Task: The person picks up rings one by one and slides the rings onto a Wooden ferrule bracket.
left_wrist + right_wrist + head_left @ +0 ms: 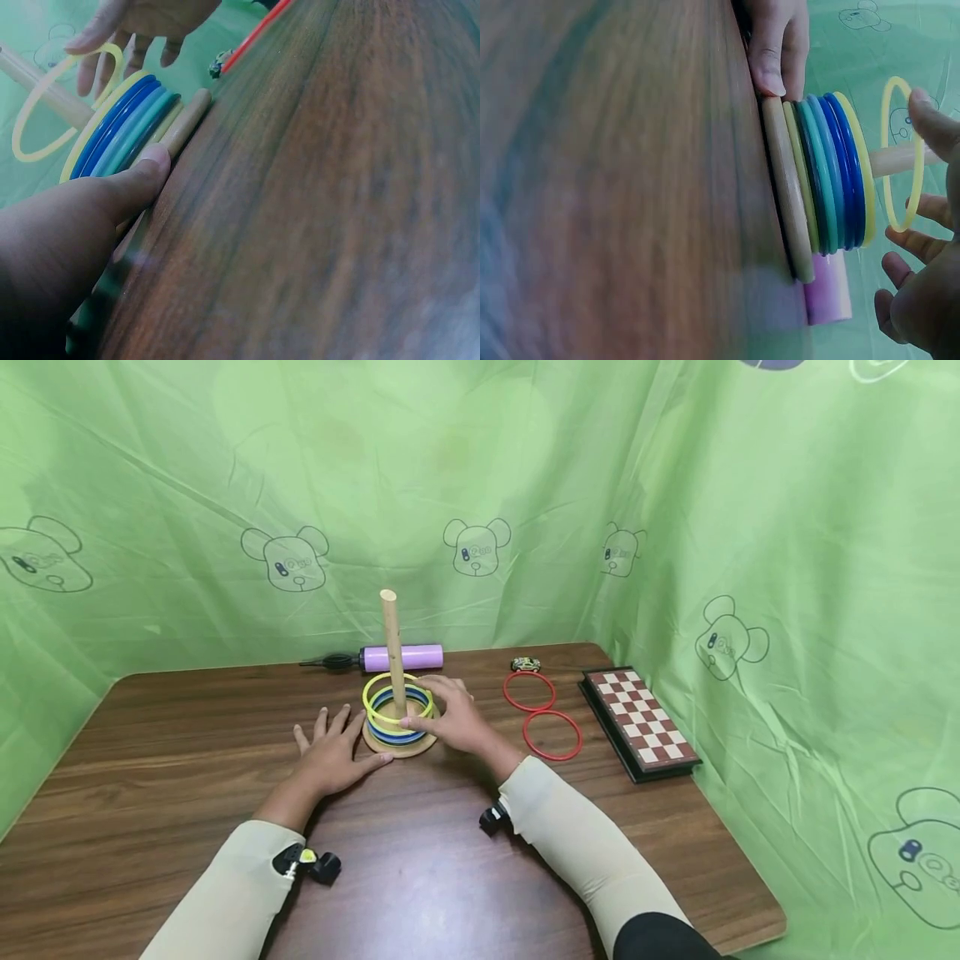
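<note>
A wooden peg [392, 635] rises from a round wooden base [786, 187] on the table. Stacked around its foot are several rings [830, 172] in yellow, blue, teal and green. Above that stack, a separate yellow ring [918, 176] encircles the peg; my right hand [456, 717] holds it between thumb and fingertips. On the near left side of the base rests my left hand [333, 762], fingers spread. Its thumb [154, 161] lies straight against the base's edge.
Behind the peg lies a purple hand pump [423, 657] with a black nozzle. To the right are two red rings [579, 739], a small toy car [525, 665] and a checkered board [645, 718]. Green curtain [375, 485] borders the table's back and right.
</note>
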